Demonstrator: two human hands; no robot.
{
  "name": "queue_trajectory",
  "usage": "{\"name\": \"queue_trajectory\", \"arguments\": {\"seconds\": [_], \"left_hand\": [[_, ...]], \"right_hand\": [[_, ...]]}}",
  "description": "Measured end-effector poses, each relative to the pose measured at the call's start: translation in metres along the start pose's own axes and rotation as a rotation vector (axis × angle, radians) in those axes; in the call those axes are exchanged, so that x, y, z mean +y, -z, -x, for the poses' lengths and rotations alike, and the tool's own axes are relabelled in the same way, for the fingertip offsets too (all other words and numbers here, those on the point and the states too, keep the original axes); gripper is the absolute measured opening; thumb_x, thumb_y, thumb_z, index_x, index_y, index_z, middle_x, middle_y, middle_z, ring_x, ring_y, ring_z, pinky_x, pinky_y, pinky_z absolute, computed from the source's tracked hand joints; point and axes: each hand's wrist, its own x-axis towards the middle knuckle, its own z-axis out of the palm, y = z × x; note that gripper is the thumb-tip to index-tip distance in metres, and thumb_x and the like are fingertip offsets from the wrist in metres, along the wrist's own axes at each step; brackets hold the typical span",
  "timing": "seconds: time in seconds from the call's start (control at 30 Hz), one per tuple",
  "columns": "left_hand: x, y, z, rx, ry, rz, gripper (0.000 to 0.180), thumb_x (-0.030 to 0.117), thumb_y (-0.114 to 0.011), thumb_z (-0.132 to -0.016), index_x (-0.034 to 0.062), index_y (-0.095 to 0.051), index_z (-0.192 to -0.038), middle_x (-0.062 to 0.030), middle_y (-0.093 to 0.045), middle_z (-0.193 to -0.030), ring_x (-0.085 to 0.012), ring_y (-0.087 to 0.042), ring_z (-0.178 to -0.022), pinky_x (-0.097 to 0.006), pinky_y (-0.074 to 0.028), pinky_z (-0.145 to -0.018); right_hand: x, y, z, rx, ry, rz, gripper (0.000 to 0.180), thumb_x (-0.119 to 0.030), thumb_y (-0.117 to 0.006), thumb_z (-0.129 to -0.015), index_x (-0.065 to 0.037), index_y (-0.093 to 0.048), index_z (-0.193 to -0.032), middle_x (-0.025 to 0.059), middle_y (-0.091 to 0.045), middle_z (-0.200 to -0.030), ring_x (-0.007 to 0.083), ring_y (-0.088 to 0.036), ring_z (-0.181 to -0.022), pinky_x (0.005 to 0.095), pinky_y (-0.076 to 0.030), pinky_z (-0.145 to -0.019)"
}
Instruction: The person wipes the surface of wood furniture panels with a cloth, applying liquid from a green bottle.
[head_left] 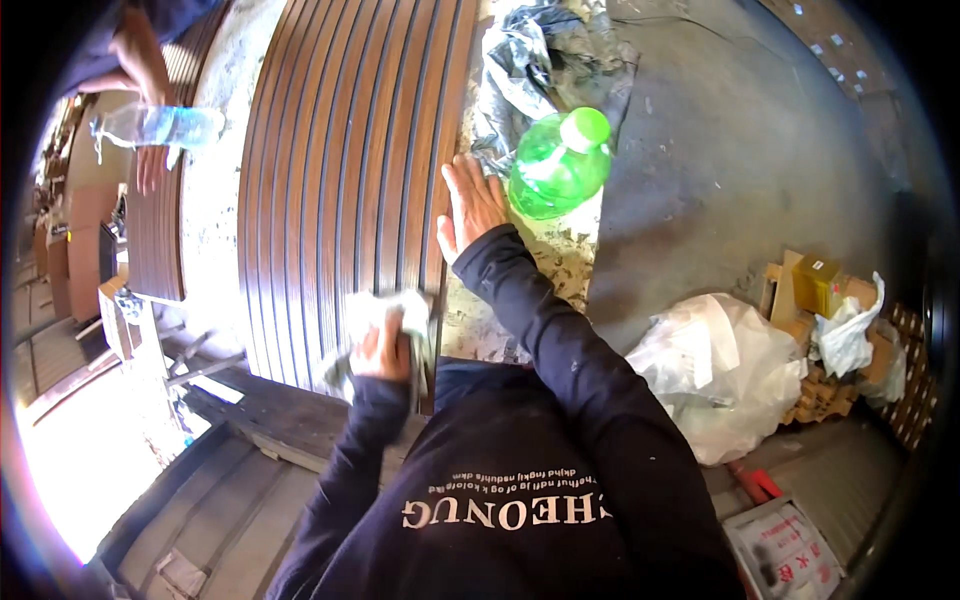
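Observation:
A brown slatted panel [345, 150] with dark grooves lies lengthwise in front of me. My left hand [380, 350] presses a pale cloth [392, 308] onto the panel's near end, its fingers closed over the cloth. Farther up, my right hand [472, 205] rests with fingers stretched out against the panel's right edge, holding nothing. Just to its right stands a translucent green bottle [545, 170] with a bright green cap. Behind the bottle lies a crumpled grey cloth or plastic sheet [520, 60].
At upper left, another person's hand [145, 70] is by a clear plastic bottle [165, 127] over a second slatted panel [155, 235]. To my right are a large white plastic bag [715, 370], a yellow box [818, 285] on stacked wood pieces, and a printed box [785, 555] on the floor.

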Motion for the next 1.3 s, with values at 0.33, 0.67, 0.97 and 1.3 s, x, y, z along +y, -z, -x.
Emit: {"name": "queue_trajectory", "arguments": {"seconds": [0.33,0.67,0.97,1.3], "left_hand": [[-0.002,-0.008,-0.052,0.110,-0.054,0.038,0.027,0.005,-0.056,-0.080,0.0097,-0.062,-0.107,-0.0121,-0.063,-0.080,-0.0312,-0.061,-0.072,-0.040,-0.050,-0.067],[0.021,-0.048,-0.363,0.202,-0.092,0.025,0.019,0.021,-0.053,-0.088,0.0168,-0.060,-0.105,-0.0122,-0.066,-0.086,-0.0338,-0.063,-0.079,-0.045,-0.050,-0.071],[0.057,-0.074,-0.587,0.135,-0.056,-0.103,0.017,0.023,-0.049,-0.086,0.0174,-0.058,-0.098,-0.0094,-0.068,-0.089,-0.0290,-0.067,-0.080,-0.043,-0.053,-0.070],[0.063,-0.091,-0.509,0.107,-0.138,-0.061,0.021,0.025,-0.046,-0.089,0.0193,-0.057,-0.106,-0.0081,-0.066,-0.096,-0.0280,-0.065,-0.090,-0.044,-0.052,-0.072]], "right_hand": [[-0.001,0.022,0.010,-0.092,0.082,-0.020,0.068,-0.012,-0.052,-0.079,0.000,-0.024,-0.140,0.0193,-0.036,-0.142,0.0366,-0.028,-0.135,0.0504,-0.020,-0.111],[-0.003,0.013,0.000,0.182,0.185,-0.125,0.067,-0.003,-0.053,-0.064,0.005,-0.041,-0.130,0.0247,-0.050,-0.124,0.0403,-0.054,-0.099,0.0498,-0.043,-0.087],[-0.005,0.026,-0.010,-0.043,0.034,-0.125,0.070,-0.017,-0.061,-0.064,0.004,-0.041,-0.127,0.0263,-0.050,-0.117,0.0431,-0.050,-0.105,0.0477,-0.039,-0.091],[-0.010,0.016,0.002,0.038,0.064,-0.008,0.075,-0.024,-0.065,-0.067,0.006,-0.038,-0.130,0.0294,-0.041,-0.128,0.0444,-0.043,-0.116,0.0495,-0.035,-0.097]]}}
